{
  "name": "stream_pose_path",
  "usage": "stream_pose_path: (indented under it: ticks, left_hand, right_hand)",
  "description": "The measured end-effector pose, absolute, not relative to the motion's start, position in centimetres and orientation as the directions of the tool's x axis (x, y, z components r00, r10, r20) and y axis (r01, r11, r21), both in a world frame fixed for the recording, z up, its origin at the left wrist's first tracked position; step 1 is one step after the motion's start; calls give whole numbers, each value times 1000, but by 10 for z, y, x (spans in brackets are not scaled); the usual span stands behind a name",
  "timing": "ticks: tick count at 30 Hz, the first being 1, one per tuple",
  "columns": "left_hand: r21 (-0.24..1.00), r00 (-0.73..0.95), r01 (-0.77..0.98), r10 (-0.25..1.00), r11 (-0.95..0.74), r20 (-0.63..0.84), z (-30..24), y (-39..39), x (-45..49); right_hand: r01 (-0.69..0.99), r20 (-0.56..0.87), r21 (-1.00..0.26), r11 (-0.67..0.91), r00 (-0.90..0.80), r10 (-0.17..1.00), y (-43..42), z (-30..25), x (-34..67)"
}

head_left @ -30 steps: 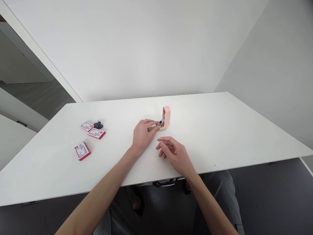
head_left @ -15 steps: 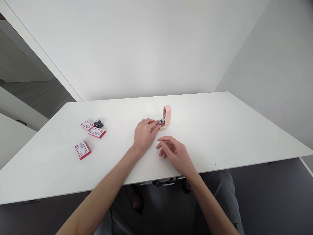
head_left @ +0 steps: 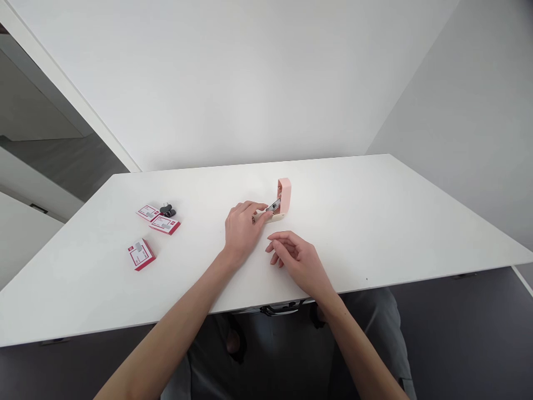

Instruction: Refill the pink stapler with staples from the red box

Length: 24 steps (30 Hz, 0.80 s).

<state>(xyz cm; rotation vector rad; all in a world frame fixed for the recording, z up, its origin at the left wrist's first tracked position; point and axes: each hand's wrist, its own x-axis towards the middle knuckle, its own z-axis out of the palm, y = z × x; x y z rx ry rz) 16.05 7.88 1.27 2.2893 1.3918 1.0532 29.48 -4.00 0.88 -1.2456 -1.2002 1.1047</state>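
A pink stapler (head_left: 285, 195) stands on the table with its top swung upright and its metal staple magazine (head_left: 273, 206) showing at a slant. My left hand (head_left: 244, 229) is around the stapler's front, thumb and fingers closed on the magazine and the cream base (head_left: 275, 218). The palm hides part of the base. Closer to me, my right hand (head_left: 296, 256) rests on the table, its fingers loosely bent and apart, holding nothing and not touching the stapler.
On the left of the white table (head_left: 375, 222) lie three red-and-white boxes: a rear box (head_left: 148, 212), a middle box (head_left: 165, 224) and a front box (head_left: 141, 254). A small black object with metal parts (head_left: 167, 210) lies beside the rear two. A white wall (head_left: 250, 83) rises behind.
My left hand has slid slightly left along the stapler, so more of the magazine and base shows. My right hand has stayed in place.
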Motion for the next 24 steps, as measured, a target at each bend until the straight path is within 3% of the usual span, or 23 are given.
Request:
stream_pose_path:
  ticks: [10,24]
  left_hand:
    - [510,302,671,827,-538,475,13,77,160]
    - [541,299,667,849,-513,435,11,79,160]
  right_hand:
    - [52,38,-998,35,71,997,-40,10,295]
    - [55,30,-998,26,72,997,-40,11,295]
